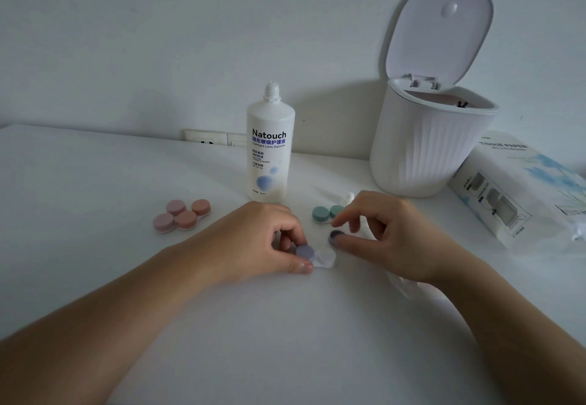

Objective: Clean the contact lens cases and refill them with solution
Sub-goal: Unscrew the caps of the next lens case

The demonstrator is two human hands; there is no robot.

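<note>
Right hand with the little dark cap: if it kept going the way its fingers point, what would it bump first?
The right hand, pinching a dark purple round cap, points leftward. It would probably first meet the left hand holding the clear lens case with a lilac cap, though depth is hard to judge.

Solution bottle (pixel 270 147) left of bin (pixel 428 147) — lens cases (pixel 182 215) in front.

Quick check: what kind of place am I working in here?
Probably a home desk or vanity against a wall: a white table with a lidded mini bin, a tissue pack and wall sockets behind the solution bottle.
</note>
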